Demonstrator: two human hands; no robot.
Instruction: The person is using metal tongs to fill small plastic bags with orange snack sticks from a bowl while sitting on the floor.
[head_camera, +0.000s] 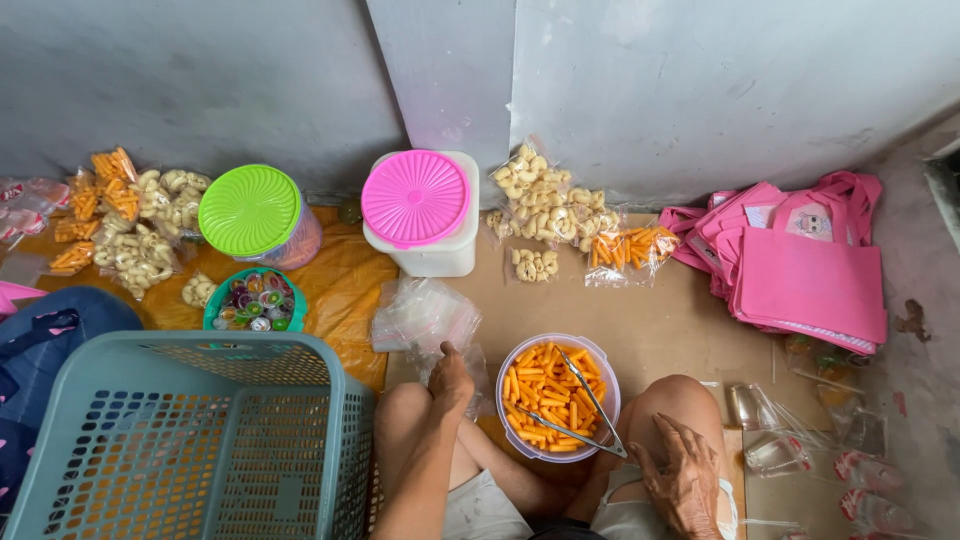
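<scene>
I sit on the floor with a clear plastic bowl (607, 388) of orange stick snacks between my knees. Metal tongs (590, 405) lie across the bowl. My left hand (451, 378) reaches forward over my left knee and touches a pile of clear plastic bags (420, 315). Resting on my right knee, my right hand (684, 480) has its fingers spread and holds nothing. It lies just right of the tongs' handle end.
A grey-green laundry basket (190, 440) stands at the left. Behind are a green-lidded tub (252, 212), a pink-lidded white container (420, 205), a small bowl of jelly cups (254, 300), filled snack bags (545, 205) and pink tote bags (800, 260) at the right.
</scene>
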